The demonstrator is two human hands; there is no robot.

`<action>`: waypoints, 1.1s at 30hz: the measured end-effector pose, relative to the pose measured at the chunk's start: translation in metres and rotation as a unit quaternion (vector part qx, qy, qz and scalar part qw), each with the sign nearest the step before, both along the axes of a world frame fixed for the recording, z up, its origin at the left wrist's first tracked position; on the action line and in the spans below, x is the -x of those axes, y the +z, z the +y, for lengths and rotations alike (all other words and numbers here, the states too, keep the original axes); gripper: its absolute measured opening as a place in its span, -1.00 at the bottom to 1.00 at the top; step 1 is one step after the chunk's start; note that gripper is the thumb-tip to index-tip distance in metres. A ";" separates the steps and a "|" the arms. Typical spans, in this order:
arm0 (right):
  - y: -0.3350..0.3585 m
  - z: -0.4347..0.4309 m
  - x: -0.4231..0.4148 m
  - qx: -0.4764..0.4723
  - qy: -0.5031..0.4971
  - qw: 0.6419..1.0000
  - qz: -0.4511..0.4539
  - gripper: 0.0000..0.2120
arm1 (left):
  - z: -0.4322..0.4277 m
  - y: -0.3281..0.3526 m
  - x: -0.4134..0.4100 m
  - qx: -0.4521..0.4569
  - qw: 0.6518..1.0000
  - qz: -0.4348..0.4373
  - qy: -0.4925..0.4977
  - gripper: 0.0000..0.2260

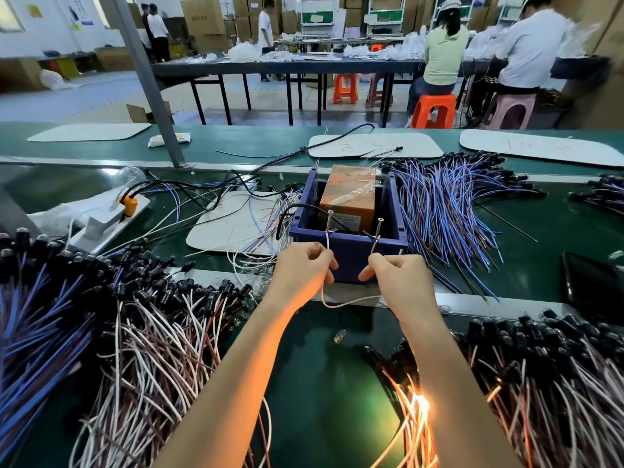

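A thin white wire [341, 304] hangs in a loop between my two hands. My left hand [304, 265] pinches one end and holds it up against the left metal screw post [329, 221]. My right hand [396, 275] pinches the other end at the right screw post [378, 229]. Both posts stand on the near rim of a blue plastic bin [351, 255] that holds an orange box [349, 194] wrapped in clear tape. A small clear bulb [339, 336] lies on the green mat below the loop.
Heaps of white-and-brown wires with black sockets [162, 332] lie left; a similar heap [557, 383] lies right. Blue-and-purple wire bundles [445, 211] fan out beside the bin. A dark phone [591, 285] sits far right, a white power strip [111, 214] left. People sit at tables behind.
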State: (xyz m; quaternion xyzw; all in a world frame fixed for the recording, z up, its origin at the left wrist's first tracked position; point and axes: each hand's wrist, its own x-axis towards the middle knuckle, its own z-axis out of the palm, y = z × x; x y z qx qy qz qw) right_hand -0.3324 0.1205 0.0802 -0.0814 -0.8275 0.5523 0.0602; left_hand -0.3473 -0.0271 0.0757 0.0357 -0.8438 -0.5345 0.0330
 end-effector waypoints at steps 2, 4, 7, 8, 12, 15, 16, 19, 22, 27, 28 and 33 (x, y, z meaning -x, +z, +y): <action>0.000 0.000 0.000 0.003 0.002 1.000 -0.001 -0.70 | -0.001 0.000 0.000 0.001 1.000 -0.004 -0.002 -0.75; 0.000 0.000 0.000 0.004 0.004 1.000 -0.002 -0.70 | -0.001 0.000 0.000 0.006 1.000 -0.009 -0.006 -0.75; -0.001 0.000 0.000 -0.003 0.004 1.000 -0.001 -0.69 | -0.001 -0.001 0.000 0.011 1.000 -0.013 -0.015 -0.76; -0.002 0.000 0.001 -0.006 0.003 1.000 0.000 -0.69 | -0.001 -0.001 0.000 0.010 1.000 -0.013 -0.016 -0.76; -0.002 0.000 0.001 -0.004 0.000 1.000 -0.001 -0.68 | -0.001 -0.001 0.001 0.005 1.000 -0.010 -0.007 -0.76; -0.002 0.000 0.001 -0.001 0.001 1.000 0.000 -0.68 | -0.001 -0.001 0.001 -0.006 1.000 -0.003 0.005 -0.76; -0.002 0.000 0.001 0.000 0.002 1.000 0.001 -0.69 | 0.000 -0.001 0.001 -0.008 1.000 -0.001 0.006 -0.76; -0.002 0.001 0.002 0.000 0.007 1.000 0.002 -0.69 | 0.000 -0.001 0.001 -0.014 1.000 0.002 0.005 -0.76; -0.002 0.001 0.002 -0.002 0.010 1.000 0.005 -0.70 | 0.000 -0.002 0.001 -0.015 1.000 0.003 0.005 -0.76; -0.001 0.002 0.002 -0.003 0.007 1.000 0.001 -0.69 | 0.000 -0.002 0.001 -0.007 1.000 0.003 0.005 -0.77; -0.001 0.003 0.001 -0.004 0.004 1.000 0.001 -0.69 | 0.000 -0.001 0.001 -0.004 1.000 0.004 0.003 -0.77; 0.005 0.010 0.001 -0.004 -0.009 1.000 0.013 -0.68 | 0.006 0.014 -0.009 -0.014 0.999 0.033 -0.022 -0.77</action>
